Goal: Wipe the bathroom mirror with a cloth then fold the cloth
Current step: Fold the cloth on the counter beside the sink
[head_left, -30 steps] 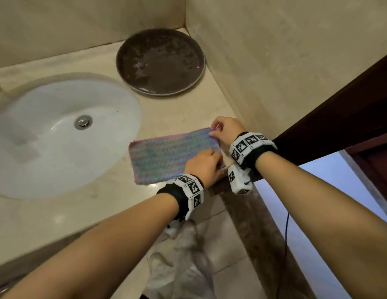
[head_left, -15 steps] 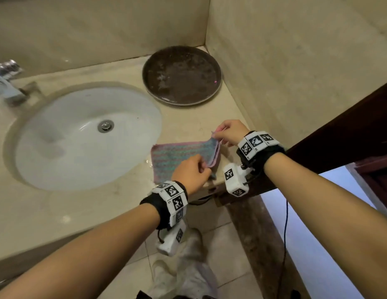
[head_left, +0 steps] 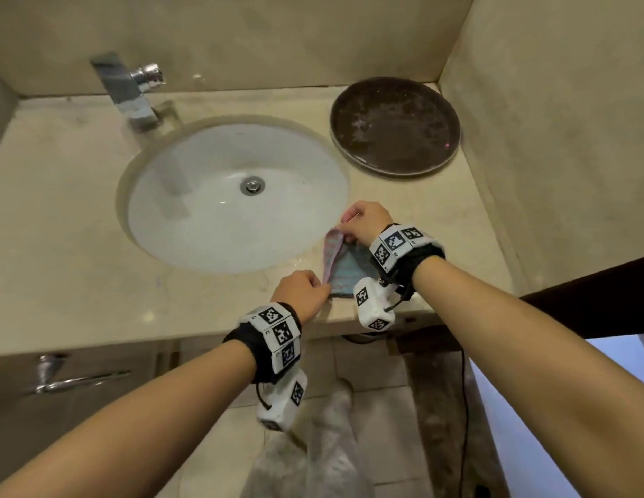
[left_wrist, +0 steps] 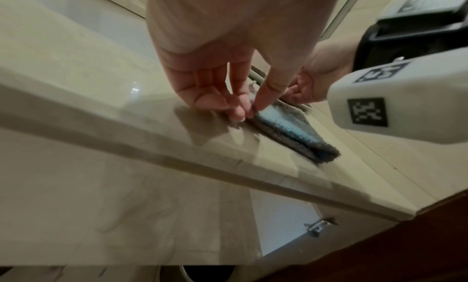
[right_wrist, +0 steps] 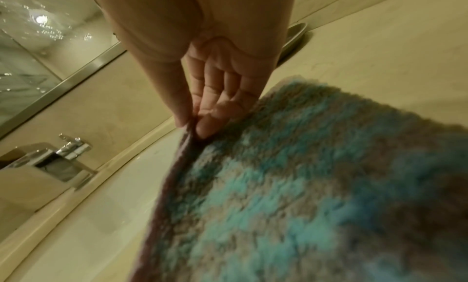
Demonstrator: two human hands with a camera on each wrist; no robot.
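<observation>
A fuzzy cloth striped in teal and pink lies doubled over on the beige counter, just right of the sink. My left hand pinches its near corner between thumb and fingertips. My right hand pinches the far corner, lifted a little off the counter. In the right wrist view the cloth fills the lower right, blurred. The folded edge points toward the counter's front lip. The mirror's lower frame shows at the upper left of the right wrist view.
A white oval sink with a chrome faucet sits left of the cloth. A dark round tray rests in the back right corner. Beige walls close the back and right. A dark wooden door frame stands at right.
The cloth, spread flat a second ago, has been folded over leftward so its right corners now meet the left edge. Both hands moved left with the corners. The head view has tilted up.
</observation>
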